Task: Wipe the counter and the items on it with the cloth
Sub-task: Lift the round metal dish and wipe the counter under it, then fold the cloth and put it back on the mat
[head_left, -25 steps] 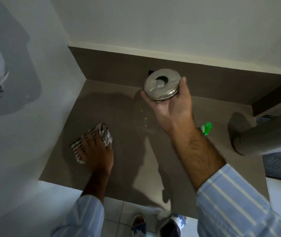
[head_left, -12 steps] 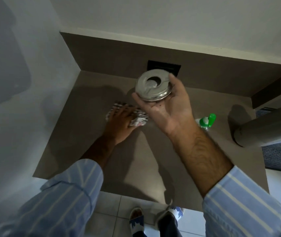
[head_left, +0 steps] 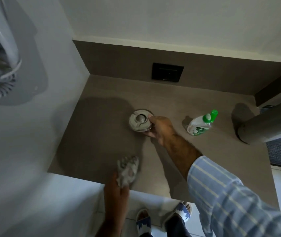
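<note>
A round metal ashtray [head_left: 139,120] rests on the brown counter [head_left: 102,134] near its middle. My right hand [head_left: 160,130] grips the ashtray's right edge. My left hand [head_left: 116,192] is blurred at the counter's front edge and holds a crumpled striped cloth [head_left: 127,170], which hangs over the counter's front part. A clear bottle [head_left: 200,125] with a green cap lies on its side to the right of the ashtray.
A grey cylinder [head_left: 264,127] juts in over the counter's right end. A black wall plate [head_left: 168,75] sits on the back panel. A white wall bounds the counter on the left. My sandalled feet [head_left: 163,218] stand on the tiled floor below.
My right hand has lowered the ashtray from the air onto the counter. My left hand has pulled the cloth back from the middle of the counter to its front edge.
</note>
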Motion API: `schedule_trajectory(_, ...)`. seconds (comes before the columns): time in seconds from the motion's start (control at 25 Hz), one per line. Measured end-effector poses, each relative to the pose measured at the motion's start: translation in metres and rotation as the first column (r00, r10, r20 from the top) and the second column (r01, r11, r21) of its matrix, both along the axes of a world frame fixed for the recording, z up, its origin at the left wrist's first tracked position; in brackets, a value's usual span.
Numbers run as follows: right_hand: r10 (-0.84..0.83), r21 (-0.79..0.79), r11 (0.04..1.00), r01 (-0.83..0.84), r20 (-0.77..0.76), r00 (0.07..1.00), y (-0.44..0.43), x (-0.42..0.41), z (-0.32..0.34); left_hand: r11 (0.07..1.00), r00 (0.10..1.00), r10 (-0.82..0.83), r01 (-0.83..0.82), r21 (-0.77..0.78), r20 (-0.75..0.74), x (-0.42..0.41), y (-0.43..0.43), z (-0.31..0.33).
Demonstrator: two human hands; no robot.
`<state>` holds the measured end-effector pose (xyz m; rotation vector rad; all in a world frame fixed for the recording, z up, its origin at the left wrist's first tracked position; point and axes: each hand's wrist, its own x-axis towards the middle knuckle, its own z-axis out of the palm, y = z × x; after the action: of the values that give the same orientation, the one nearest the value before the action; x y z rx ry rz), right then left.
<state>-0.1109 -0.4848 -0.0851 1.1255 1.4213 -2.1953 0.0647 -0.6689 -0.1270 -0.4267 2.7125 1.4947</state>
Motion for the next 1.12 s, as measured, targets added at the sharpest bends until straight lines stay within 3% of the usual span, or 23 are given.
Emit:
schedule_trajectory(0.08, 0.044, 0.131, 0.991, -0.041, -0.016, 0.999, -0.008, 0.004, -0.011, 0.877, 0.919, 0.354, -0.391, 0.28, 0.175, -0.023, 0.001, 0.011)
schedule_trajectory(0.16, 0.141, 0.359, 0.925, -0.121, -0.03, 0.99, -0.012, 0.006, -0.021, 0.746, 0.863, 0.45, -0.505, 0.434, 0.23, -0.041, -0.002, 0.02)
schedule_trajectory(0.24, 0.246, 0.527, 0.825, -0.202, -0.014, 0.969, -0.014, 0.004, -0.024, 0.673, 0.842, 0.481, -0.532, 0.514, 0.242, -0.052, -0.007, 0.027)
schedule_trajectory(0.4, 0.346, 0.655, 0.705, -0.271, 0.016, 0.938, -0.014, 0.002, -0.023, 0.611, 0.856, 0.431, -0.509, 0.606, 0.285, -0.056, -0.01, 0.035)
schedule_trajectory(0.52, 0.518, 0.8, 0.432, -0.415, 0.156, 0.841, -0.013, 0.011, -0.001, 0.555, 0.911, 0.329, -0.399, 0.73, 0.247, -0.061, -0.001, 0.058)
schedule_trajectory(0.56, 0.557, 0.824, 0.382, -0.418, 0.155, 0.816, -0.016, 0.017, 0.013, 0.516, 0.926, 0.295, -0.361, 0.777, 0.234, -0.066, 0.004, 0.07)
schedule_trajectory(0.6, 0.599, 0.802, 0.429, -0.417, 0.093, 0.795, -0.018, 0.023, 0.034, 0.471, 0.945, 0.249, -0.311, 0.825, 0.214, -0.073, 0.01, 0.084)
schedule_trajectory(0.64, 0.62, 0.705, 0.564, -0.431, -0.017, 0.785, -0.02, 0.031, 0.056, 0.427, 0.963, 0.196, -0.254, 0.868, 0.185, -0.08, 0.017, 0.099)
schedule_trajectory(0.72, 0.563, 0.347, 0.806, -0.48, -0.195, 0.803, -0.017, 0.046, 0.106, 0.36, 0.981, 0.136, -0.178, 0.916, 0.137, -0.1, 0.033, 0.137)
schedule_trajectory(0.8, 0.486, 0.127, 0.873, -0.47, -0.298, 0.821, -0.001, 0.061, 0.156, 0.259, 0.988, 0.097, -0.143, 0.955, 0.121, -0.116, 0.049, 0.184)
schedule_trajectory(0.88, 0.359, 0.099, 0.932, -0.348, -0.361, 0.861, 0.026, 0.069, 0.206, 0.213, 0.997, 0.053, -0.074, 0.974, 0.064, -0.127, 0.066, 0.229)
schedule_trajectory(0.96, 0.259, 0.179, 0.963, -0.201, -0.411, 0.874, 0.062, 0.074, 0.259, 0.264, 1.0, 0.024, 0.004, 0.965, -0.011, -0.136, 0.086, 0.269)
schedule_trajectory(1.12, 0.034, 0.335, 0.923, 0.19, -0.563, 0.826, 0.164, 0.112, 0.358, 0.404, 0.934, -0.341, 0.243, 0.882, -0.102, -0.14, 0.168, 0.344)
